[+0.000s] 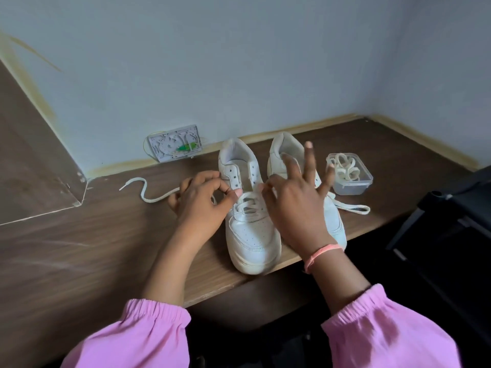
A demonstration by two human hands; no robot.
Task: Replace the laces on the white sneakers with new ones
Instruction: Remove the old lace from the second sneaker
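The left hand [203,197] and right hand [292,205] each pinch the lace [248,204] over the sneaker [252,229] between them, other right fingers spread, apparently to work it through the eyelets.

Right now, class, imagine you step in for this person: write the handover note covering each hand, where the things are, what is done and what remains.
Left hand: pinching the lace at the left sneaker's eyelets; the loose lace end trails left across the table.
Right hand: thumb and forefinger pinch the lace on the other side, other fingers spread.
Right sneaker: mostly hidden behind that hand; a lace lies beside it.
Plastic container: holds coiled laces.
Done: only the lower eyelets of the left sneaker are threaded.
Left: the upper eyelets; I cannot judge the right sneaker's lacing.
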